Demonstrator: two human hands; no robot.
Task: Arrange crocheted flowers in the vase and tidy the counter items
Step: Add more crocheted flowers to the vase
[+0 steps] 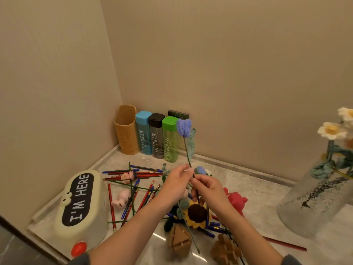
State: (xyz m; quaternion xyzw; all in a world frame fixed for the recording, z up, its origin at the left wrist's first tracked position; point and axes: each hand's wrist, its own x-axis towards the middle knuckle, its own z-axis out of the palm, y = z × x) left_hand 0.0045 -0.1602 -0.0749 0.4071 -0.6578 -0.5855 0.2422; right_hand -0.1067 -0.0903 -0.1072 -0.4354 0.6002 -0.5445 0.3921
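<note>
the purple flower (184,128) stands upright in the air, its stem pinched by the left hand (176,180) and right hand (208,190) above pencils (133,175) and a sunflower (196,213) on the counter (257,192), while the vase (313,197) at right holds daisies (331,130) and a holder (126,131) stands beside three bottles (156,134) in the corner.

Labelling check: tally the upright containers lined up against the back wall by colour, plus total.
Tan holder: 1
Blue bottle: 1
Black bottle: 1
Green bottle: 1
Total: 4
</note>
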